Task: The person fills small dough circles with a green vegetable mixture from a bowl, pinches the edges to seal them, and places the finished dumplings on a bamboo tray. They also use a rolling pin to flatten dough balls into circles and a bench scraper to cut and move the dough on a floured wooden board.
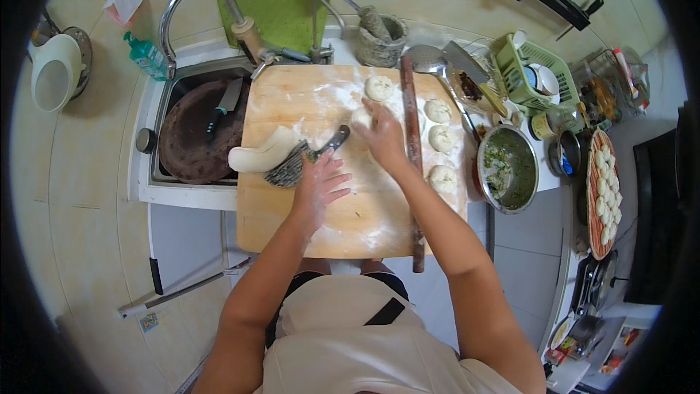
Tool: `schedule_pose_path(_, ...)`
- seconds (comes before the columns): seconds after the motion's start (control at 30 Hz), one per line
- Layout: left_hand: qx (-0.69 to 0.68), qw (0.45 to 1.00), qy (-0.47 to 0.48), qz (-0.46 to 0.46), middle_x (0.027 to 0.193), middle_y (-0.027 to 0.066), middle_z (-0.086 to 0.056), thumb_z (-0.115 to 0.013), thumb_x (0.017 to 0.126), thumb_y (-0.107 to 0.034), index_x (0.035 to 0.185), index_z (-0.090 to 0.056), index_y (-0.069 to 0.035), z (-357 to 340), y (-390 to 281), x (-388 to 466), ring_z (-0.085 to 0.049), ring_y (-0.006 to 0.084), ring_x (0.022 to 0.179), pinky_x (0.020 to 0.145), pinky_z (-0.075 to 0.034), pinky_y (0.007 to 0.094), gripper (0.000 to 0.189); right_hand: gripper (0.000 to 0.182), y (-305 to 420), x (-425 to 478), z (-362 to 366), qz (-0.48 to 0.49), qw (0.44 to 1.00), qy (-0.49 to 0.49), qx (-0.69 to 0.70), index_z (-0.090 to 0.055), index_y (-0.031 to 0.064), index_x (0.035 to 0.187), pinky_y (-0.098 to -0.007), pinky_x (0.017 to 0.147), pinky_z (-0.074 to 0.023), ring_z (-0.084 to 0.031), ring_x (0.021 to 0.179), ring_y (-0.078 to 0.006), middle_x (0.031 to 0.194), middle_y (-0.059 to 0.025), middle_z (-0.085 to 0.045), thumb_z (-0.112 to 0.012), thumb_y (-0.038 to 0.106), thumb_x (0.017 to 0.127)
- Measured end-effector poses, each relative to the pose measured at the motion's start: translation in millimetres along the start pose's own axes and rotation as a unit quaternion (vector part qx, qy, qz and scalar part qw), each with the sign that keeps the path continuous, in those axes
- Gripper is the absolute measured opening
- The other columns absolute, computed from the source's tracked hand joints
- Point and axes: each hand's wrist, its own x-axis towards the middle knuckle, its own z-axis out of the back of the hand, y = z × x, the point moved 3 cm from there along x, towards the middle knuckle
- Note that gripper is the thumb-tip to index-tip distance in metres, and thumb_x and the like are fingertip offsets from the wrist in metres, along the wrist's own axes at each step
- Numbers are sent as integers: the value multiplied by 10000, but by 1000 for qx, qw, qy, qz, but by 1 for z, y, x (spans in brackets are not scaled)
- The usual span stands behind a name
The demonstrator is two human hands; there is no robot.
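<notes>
My left hand (320, 189) hovers with fingers spread and nothing in it, beside a cleaver (287, 167) with a dark, patterned blade and black handle. Next to that blade, a thick roll of white dough (264, 150) reaches past the board's left edge. My right hand (387, 137) has its fingers on a round dough bun (361, 117) at the middle of the floured wooden board (290, 98). One pleated bun (379, 88) sits just above this hand. Right of the long wooden rolling pin (411, 115), several more buns (443, 138) stand in a column.
A steel bowl with chopped green filling (499, 167) stands at the board's right. Beyond it, a round tray (596, 219) carries many small dough pieces. The sink (232, 68) at left contains a round brown board (186, 120) with a knife (227, 101). A skimmer (429, 59) and stone mortar (377, 52) are behind.
</notes>
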Motion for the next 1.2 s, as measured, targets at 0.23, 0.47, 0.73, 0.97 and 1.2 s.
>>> schedule_pose_path(0.23,26,998,-38,-29,1349,153,-519,-247,929,-722,1461,-352,-80,91,-74,-15,-570,278,1141,937,-467,430,841,487,-72,77,-95,-36,975,-55,-210,-576,67,1241,-453,892,-477,-576,1055,-392,1172,-203,-585,-702,126,774)
schedule_pose_path(0.47,71,995,-41,-57,1350,130,-522,-337,1011,-530,1454,-354,-79,121,-102,-5,-591,232,1108,930,-473,352,633,462,-47,92,-103,55,984,-72,-153,-573,52,1247,-453,901,-479,-582,1051,-393,1187,-207,-586,-685,79,799)
schedule_pose_path(0.73,100,986,-37,-126,1348,110,-513,-479,1002,-396,1468,-328,-91,111,-110,12,-580,203,1116,910,-476,337,576,414,36,13,-115,-126,952,-19,279,-549,22,1296,-281,878,-459,-565,981,-134,1076,-38,-610,-531,309,998)
schedule_pose_path(0.97,203,967,9,-152,1351,99,-471,-612,941,-194,1503,-274,-107,26,-122,31,-505,177,1131,899,-466,325,661,182,70,-48,-35,-119,951,-160,238,-596,15,1084,-285,819,-496,-589,893,-160,986,-68,-611,-597,124,938)
schedule_pose_path(1.2,362,890,164,-222,1384,211,-443,-755,812,-229,1486,-264,-27,-142,-64,59,-479,289,1225,987,-438,371,858,55,69,-91,121,8,952,-285,-108,-614,22,874,-407,822,-456,-591,891,-332,946,-129,-617,-641,68,857)
